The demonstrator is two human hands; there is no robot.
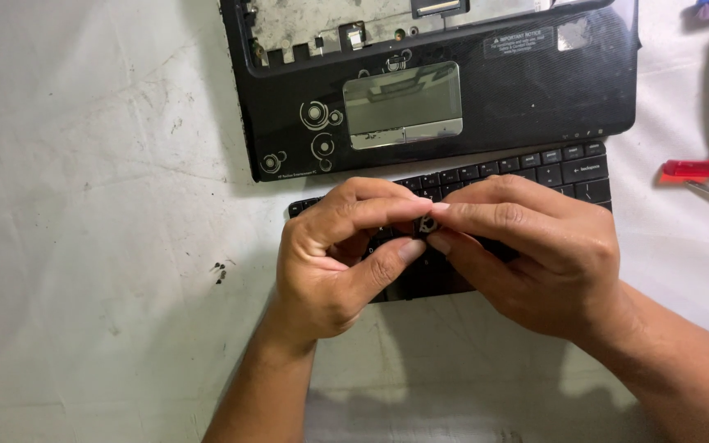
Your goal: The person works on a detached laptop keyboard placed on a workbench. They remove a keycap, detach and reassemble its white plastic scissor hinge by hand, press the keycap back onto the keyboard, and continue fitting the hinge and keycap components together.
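Pinching together above the detached black keyboard (486, 176), both hands met over a tiny part, most likely a keycap (427, 224) or its clip, dark with a pale mark, too small to tell for sure. The left hand (334, 258) was curled nearly closed, thumb and forefinger tips pressed toward the piece from below and the left side, while the right hand (535, 262) gripped it between thumb and forefinger from the other side, remaining fingers folded in. The piece sat between the 2 sets of fingertips, just above the keyboard's middle rows. Judging by its look, it would be very light, thin, stiff plastic, brittle at its small clips and easy to drop, so a gentle hold on its edges by the fingertips seemed wise, with no bending. The keyboard lay flat on the pale desk (84, 246), just below a laptop palm rest (527, 90) with its shiny touchpad (404, 105). A red-handled screwdriver (703, 171) lay well apart near the right edge, and a few tiny dark screws (220, 271) rested left of the hands
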